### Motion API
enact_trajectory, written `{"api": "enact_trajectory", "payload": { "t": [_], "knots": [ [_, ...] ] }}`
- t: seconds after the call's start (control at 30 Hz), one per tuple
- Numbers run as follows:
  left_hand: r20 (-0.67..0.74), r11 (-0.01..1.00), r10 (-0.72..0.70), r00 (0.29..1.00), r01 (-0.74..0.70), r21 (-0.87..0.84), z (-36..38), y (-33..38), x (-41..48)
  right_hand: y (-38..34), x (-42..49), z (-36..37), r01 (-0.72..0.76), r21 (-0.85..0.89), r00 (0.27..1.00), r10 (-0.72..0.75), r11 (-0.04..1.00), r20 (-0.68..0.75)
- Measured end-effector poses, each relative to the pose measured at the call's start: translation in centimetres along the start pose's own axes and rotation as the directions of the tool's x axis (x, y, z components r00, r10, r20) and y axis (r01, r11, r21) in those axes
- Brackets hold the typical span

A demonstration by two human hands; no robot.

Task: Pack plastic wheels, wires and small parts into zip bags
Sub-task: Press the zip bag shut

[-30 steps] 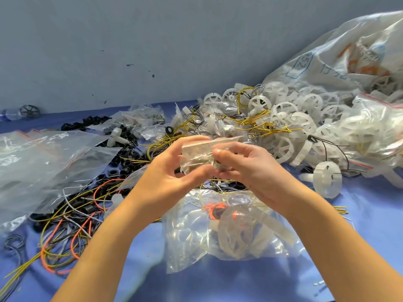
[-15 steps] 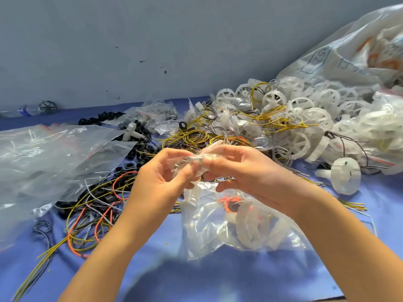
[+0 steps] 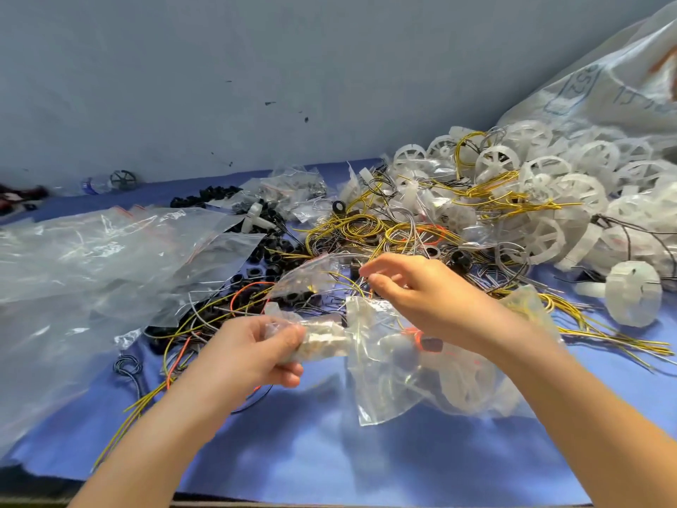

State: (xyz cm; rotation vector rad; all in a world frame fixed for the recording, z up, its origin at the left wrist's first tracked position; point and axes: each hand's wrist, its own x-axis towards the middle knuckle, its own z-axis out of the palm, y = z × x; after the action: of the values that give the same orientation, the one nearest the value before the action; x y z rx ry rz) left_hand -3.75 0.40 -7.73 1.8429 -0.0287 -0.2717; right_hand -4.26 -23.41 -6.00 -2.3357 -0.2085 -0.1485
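Change: a second ago both hands were joined on the small bag (image 3: 322, 341); since then the right hand (image 3: 428, 298) has been taken off it, and the left hand (image 3: 249, 355) has been lowered toward the near edge with the bag kept in it.
Left grip: closed round the small bag; its rolled end, filled with pale parts, is left sticking out to the right of the fingers.
Right grip: loose, with forefinger and thumb parted and nothing seen between them; the hand is held above the wires (image 3: 370, 231).
Right rear: wheels (image 3: 571, 199), white, are heaped against a sack (image 3: 604, 93); a lone wheel (image 3: 632, 298) is set apart at the right.
Centre: the big bag (image 3: 399, 383) is laid on the tabletop (image 3: 329, 456) under the right forearm, just beside the small bag; white wheels and an orange wire are seen through it, as before.
Middle: wires in yellow, orange and grey are tangled from the heap to the left front, with black parts (image 3: 273, 253) scattered among them.
Left: empty bags (image 3: 91, 258) are spread flat and overlapped.
Surface: the tabletop is blue and is littered across its rear half.
Room: a grey-blue wall (image 3: 256, 67) with a few dark marks is met right behind the tabletop; a bottle (image 3: 96, 184) and a dark wheel (image 3: 123, 179) are seen blurred at the left rear.
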Motion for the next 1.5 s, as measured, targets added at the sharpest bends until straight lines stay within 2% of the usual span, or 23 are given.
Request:
{"api": "enact_trajectory", "payload": {
  "t": [0.1, 0.17, 0.3, 0.43, 0.53, 0.63, 0.7, 0.77, 0.8, 0.87, 0.97, 1.07, 1.17, 1.27, 1.4, 1.5],
  "knots": [
    [0.179, 0.989, -0.055, 0.982, 0.078, -0.123, 1.6, -0.5, -0.1, 0.6, 0.7, 0.3, -0.062, -0.137, 0.992, 0.077, 0.989, 0.105],
    [0.353, 0.966, -0.041, 0.935, 0.127, -0.226, 2.9, -0.4, 0.1, 0.9, 1.4, 0.4, -0.097, -0.162, 0.975, 0.126, 0.982, 0.183],
    [0.546, 0.917, 0.065, 0.835, 0.166, -0.363, 5.6, 0.4, 1.3, 1.4, 2.2, 0.1, -0.146, -0.024, 0.955, 0.148, 0.989, 0.258],
    [0.674, 0.943, 0.179, 0.717, 0.072, -0.326, 7.8, 1.5, 2.4, 1.6, 2.5, -0.9, -0.166, 0.207, 0.954, 0.104, 0.964, 0.281],
    [0.638, 0.968, 0.191, 0.746, -0.037, -0.247, 9.0, 2.8, 2.8, 1.8, 2.5, -1.5, -0.099, 0.187, 0.982, 0.064, 0.977, 0.18],
    [0.6, 0.972, 0.216, 0.771, -0.226, -0.06, 9.6, 4.4, 2.3, 1.4, 1.5, -2.4, -0.071, 0.331, 0.996, 0.048, 0.941, 0.077],
    [0.585, 0.976, 0.196, 0.787, -0.216, -0.035, 9.5, 6.1, 1.5, 0.7, 0.5, -3.6, 0.019, 0.409, 1.0, -0.007, 0.912, -0.031],
    [0.532, 0.969, 0.197, 0.823, -0.245, 0.02, 8.6, 8.8, 0.4, 0.0, -0.6, -5.2, 0.132, 0.395, 0.975, -0.048, 0.909, -0.216],
    [0.494, 0.937, 0.241, 0.835, -0.332, 0.106, 7.9, 10.1, 0.0, -0.5, -1.1, -6.0, 0.171, 0.407, 0.951, -0.041, 0.897, -0.308],
    [0.45, 0.79, 0.368, 0.814, -0.529, 0.31, 6.0, 12.4, -1.0, -1.5, -1.9, -7.8, 0.21, 0.485, 0.905, 0.018, 0.849, -0.425],
    [0.435, 0.547, 0.473, 0.766, -0.642, 0.537, 4.0, 14.7, -2.6, -3.4, -2.8, -10.2, 0.236, 0.597, 0.886, 0.083, 0.767, -0.456],
    [0.385, 0.323, 0.61, 0.693, -0.661, 0.677, 3.1, 16.7, -4.0, -5.2, -3.7, -11.8, 0.28, 0.604, 0.865, 0.077, 0.746, -0.495],
    [0.277, 0.257, 0.738, 0.616, -0.635, 0.728, 2.3, 19.2, -5.2, -6.0, -4.9, -12.5, 0.265, 0.604, 0.842, 0.125, 0.751, -0.525],
    [0.303, 0.167, 0.687, 0.661, -0.549, 0.819, 1.1, 20.4, -6.2, -6.6, -6.0, -11.9, 0.235, 0.604, 0.85, 0.141, 0.762, -0.508],
    [0.267, 0.228, 0.613, 0.743, -0.491, 0.841, -0.2, 20.0, -6.9, -7.6, -6.7, -10.3, 0.245, 0.659, 0.864, 0.147, 0.712, -0.481],
    [0.283, 0.234, 0.62, 0.732, -0.517, 0.824, 0.4, 19.1, -7.1, -7.8, -7.0, -9.1, 0.222, 0.689, 0.875, 0.171, 0.69, -0.454]
  ]
}}
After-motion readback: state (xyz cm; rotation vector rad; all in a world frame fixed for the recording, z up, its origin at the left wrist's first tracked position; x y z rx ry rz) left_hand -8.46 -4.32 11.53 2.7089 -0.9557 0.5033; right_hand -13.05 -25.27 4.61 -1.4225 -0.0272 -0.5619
